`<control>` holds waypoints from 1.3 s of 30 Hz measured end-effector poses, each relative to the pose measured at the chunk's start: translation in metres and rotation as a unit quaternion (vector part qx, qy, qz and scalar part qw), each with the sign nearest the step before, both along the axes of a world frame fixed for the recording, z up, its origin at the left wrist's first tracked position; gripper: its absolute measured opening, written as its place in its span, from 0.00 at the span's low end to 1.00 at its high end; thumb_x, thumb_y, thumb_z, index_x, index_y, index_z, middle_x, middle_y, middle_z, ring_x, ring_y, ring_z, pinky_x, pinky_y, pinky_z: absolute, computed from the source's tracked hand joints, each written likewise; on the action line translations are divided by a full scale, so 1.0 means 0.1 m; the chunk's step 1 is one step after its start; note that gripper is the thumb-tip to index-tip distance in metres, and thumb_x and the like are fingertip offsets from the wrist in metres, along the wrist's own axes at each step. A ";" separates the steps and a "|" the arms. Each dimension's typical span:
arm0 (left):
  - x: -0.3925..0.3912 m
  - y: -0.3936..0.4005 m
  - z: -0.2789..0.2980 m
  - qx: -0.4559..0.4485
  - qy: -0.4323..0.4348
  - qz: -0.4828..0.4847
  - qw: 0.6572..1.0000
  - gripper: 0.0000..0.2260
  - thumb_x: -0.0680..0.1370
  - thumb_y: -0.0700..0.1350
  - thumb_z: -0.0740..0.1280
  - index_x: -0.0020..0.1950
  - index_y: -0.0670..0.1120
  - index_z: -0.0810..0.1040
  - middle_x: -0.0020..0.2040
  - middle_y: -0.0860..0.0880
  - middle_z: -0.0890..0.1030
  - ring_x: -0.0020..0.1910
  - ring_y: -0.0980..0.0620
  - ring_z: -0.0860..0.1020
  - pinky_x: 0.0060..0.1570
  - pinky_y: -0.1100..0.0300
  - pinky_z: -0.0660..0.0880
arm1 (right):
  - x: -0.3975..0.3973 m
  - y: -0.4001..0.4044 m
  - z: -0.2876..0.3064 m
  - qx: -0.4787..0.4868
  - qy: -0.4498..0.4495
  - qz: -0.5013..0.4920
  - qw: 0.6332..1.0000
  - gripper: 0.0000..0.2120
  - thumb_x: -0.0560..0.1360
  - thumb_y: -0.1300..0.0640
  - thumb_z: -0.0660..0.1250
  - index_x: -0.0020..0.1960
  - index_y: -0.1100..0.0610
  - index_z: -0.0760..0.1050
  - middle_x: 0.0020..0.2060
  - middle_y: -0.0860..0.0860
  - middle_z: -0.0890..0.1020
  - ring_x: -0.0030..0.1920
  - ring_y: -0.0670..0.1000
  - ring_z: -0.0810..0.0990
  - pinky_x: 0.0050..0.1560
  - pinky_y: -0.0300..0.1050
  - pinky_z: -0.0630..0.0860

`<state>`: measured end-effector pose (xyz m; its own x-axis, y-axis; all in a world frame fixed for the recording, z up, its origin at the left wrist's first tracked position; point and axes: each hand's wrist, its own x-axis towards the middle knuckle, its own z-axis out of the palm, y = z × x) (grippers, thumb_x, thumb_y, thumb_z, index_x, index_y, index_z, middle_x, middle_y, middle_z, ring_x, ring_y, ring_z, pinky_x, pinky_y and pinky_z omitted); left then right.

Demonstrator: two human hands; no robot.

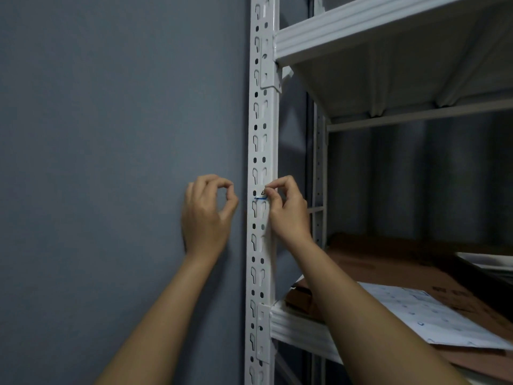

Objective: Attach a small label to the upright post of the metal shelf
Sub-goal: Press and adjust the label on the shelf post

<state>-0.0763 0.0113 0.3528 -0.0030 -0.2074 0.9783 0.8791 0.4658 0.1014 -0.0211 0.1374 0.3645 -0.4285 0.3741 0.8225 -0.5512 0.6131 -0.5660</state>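
Wall (111, 134): grey, plain, filled the left half behind your left arm.
Shelf (388, 31): white metal, two boards in view, one high, one low at right.
Post (262, 120): white upright at the shelf's front left corner, punched with rows of slots and holes, ran top to bottom.
Cardboard (416, 262): brown flat sheets lay on the lower board.
Paper (433, 315): white printed sheet lay on top of the cardboard.
Right hand (286, 209): you pinched the label between thumb and forefinger, fingers curled, knuckles against the post's right edge.
Left hand (206, 212): you held it just left of the post, not touching it, fingers curled with thumb meeting fingertip, holding nothing visible.
Label (261, 194): small white tag with a blue line, sat on the post's front face at mid height, at your right fingertips; whether stuck flat, can't tell.
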 end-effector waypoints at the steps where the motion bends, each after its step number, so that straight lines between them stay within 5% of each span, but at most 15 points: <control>1: 0.00 -0.02 0.01 -0.006 -0.012 -0.010 1.000 0.06 0.75 0.44 0.63 0.45 0.43 0.79 0.45 0.46 0.78 0.44 0.49 0.71 0.44 0.57 0.68 | -0.01 0.00 0.00 0.000 0.004 -0.003 1.000 0.11 0.78 0.59 0.63 0.41 0.45 0.70 0.40 0.42 0.79 0.47 0.48 0.80 0.52 0.57 0.77; 7: -0.03 0.11 -0.07 -0.101 -0.048 -0.038 0.993 0.13 0.77 0.49 0.60 0.48 0.45 0.82 0.47 0.50 0.78 0.47 0.51 0.71 0.45 0.53 0.73 | -0.01 -0.01 -0.01 0.002 0.019 -0.019 1.000 0.12 0.78 0.60 0.64 0.40 0.45 0.69 0.37 0.40 0.77 0.43 0.47 0.79 0.50 0.53 0.76; 13: -0.04 0.25 -0.07 -0.109 -0.034 0.000 0.993 0.08 0.75 0.48 0.67 0.48 0.46 0.82 0.47 0.50 0.77 0.48 0.52 0.71 0.40 0.57 0.72 | -0.01 -0.01 -0.01 0.004 0.012 -0.012 1.000 0.12 0.79 0.60 0.63 0.41 0.45 0.69 0.38 0.41 0.78 0.45 0.46 0.79 0.51 0.54 0.77; 21: -0.05 0.24 -0.04 -0.137 -0.014 0.046 0.989 0.10 0.76 0.48 0.60 0.45 0.44 0.79 0.46 0.48 0.77 0.45 0.49 0.72 0.38 0.55 0.70 | -0.01 -0.01 -0.01 0.004 -0.001 -0.013 1.000 0.12 0.79 0.59 0.63 0.41 0.44 0.69 0.40 0.42 0.79 0.46 0.47 0.80 0.53 0.57 0.77; 25: 0.00 0.09 0.03 -0.008 -0.033 -0.040 0.999 0.09 0.77 0.44 0.60 0.45 0.44 0.79 0.47 0.45 0.76 0.46 0.49 0.71 0.46 0.56 0.69 | -0.02 0.00 -0.01 -0.002 0.009 -0.010 1.000 0.13 0.78 0.59 0.63 0.40 0.44 0.69 0.39 0.41 0.79 0.46 0.49 0.80 0.52 0.57 0.76; 28: 0.14 -0.06 0.18 0.122 -0.084 -0.209 0.967 0.05 0.77 0.40 0.65 0.44 0.48 0.79 0.47 0.49 0.74 0.46 0.56 0.74 0.49 0.69 0.68 | -0.03 0.00 -0.01 -0.009 0.003 0.003 1.000 0.12 0.78 0.59 0.63 0.41 0.44 0.69 0.40 0.40 0.79 0.48 0.48 0.80 0.53 0.58 0.77; 31: 0.23 -0.05 0.18 0.057 -0.159 -0.268 0.949 0.08 0.78 0.41 0.66 0.42 0.53 0.79 0.44 0.55 0.77 0.41 0.62 0.74 0.49 0.67 0.70 | -0.03 0.00 -0.01 -0.006 0.013 0.003 1.000 0.13 0.78 0.60 0.64 0.40 0.45 0.69 0.40 0.42 0.80 0.47 0.48 0.80 0.52 0.58 0.77; 34: 0.30 -0.04 0.09 0.066 -0.273 -0.366 0.887 0.08 0.79 0.40 0.63 0.46 0.50 0.81 0.42 0.57 0.80 0.40 0.65 0.75 0.43 0.66 0.73 | 0.02 -0.02 0.01 -0.019 0.004 0.021 1.000 0.13 0.77 0.61 0.65 0.39 0.46 0.71 0.41 0.43 0.81 0.47 0.48 0.81 0.52 0.57 0.78; 39: 0.44 -0.18 -0.01 0.082 -0.352 -0.464 0.809 0.07 0.79 0.41 0.63 0.48 0.49 0.80 0.42 0.59 0.83 0.41 0.64 0.79 0.37 0.69 0.73 | 0.26 -0.15 -0.04 -0.029 0.016 -0.018 0.999 0.08 0.73 0.57 0.72 0.41 0.44 0.80 0.63 0.45 0.78 0.60 0.38 0.72 0.63 0.39 0.68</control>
<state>-0.0319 -0.0067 0.3519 -0.7761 0.0772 0.6259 0.5396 -0.4325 0.7224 0.0047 0.1223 0.3605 -0.3885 0.4355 0.8120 -0.5478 0.5994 -0.5836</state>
